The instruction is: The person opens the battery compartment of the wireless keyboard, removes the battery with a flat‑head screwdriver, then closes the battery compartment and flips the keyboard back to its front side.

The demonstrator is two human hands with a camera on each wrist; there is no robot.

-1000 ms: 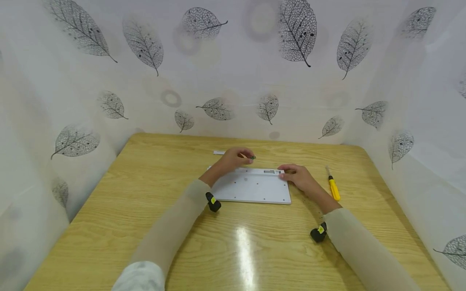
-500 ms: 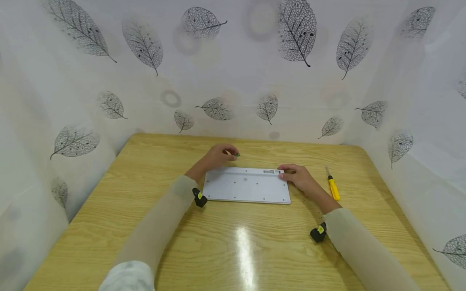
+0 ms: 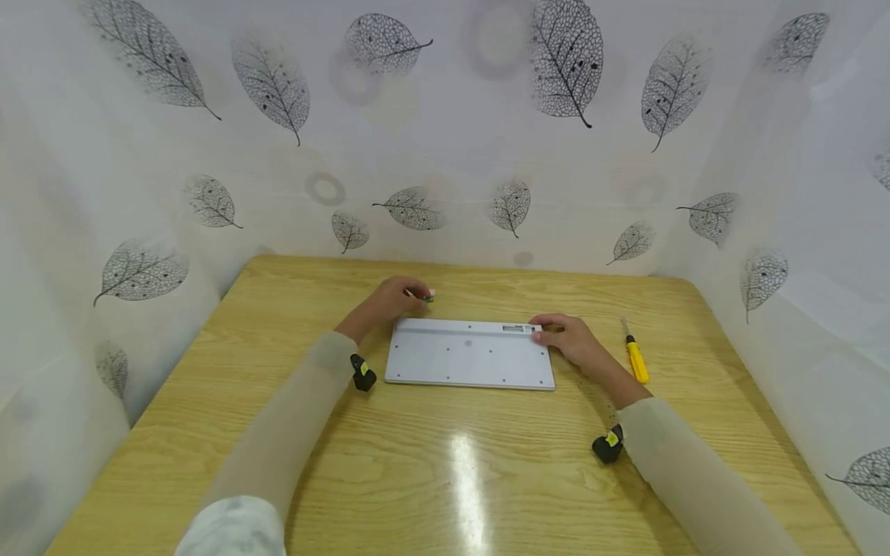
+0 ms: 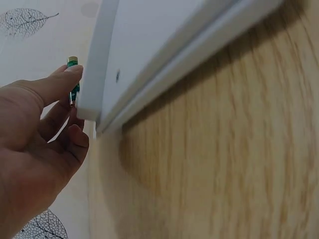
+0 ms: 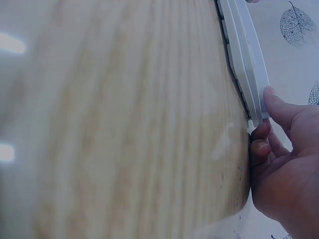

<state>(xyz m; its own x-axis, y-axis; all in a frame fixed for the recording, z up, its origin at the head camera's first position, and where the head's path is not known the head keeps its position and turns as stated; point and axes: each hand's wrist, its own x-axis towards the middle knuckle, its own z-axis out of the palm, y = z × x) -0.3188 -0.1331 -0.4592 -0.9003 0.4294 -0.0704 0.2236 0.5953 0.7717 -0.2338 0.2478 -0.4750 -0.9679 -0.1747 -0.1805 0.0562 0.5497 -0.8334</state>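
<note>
A white keyboard [image 3: 445, 359] lies face down on the table, small screws dotted over its back. Along its raised far edge, toward the right, is a small open slot [image 3: 513, 329]. My left hand [image 3: 389, 300] is just beyond the far left corner, pinching a small green battery with a gold end [image 4: 73, 63] between thumb and fingers. At the far right corner, my right hand [image 3: 575, 341] grips the keyboard, thumb on its back and fingers curled at its edge.
A screwdriver with a yellow and black handle [image 3: 636, 361] lies right of the keyboard. A small white piece [image 3: 432, 293] shows beside the left fingertips, partly hidden. The wooden table [image 3: 542, 471] ends at a leaf-printed curtain [image 3: 445, 139].
My left hand has moved left with the battery, from over the keyboard's far edge to beyond its far left corner. The right hand keeps its grip, and the keyboard stays in place.
</note>
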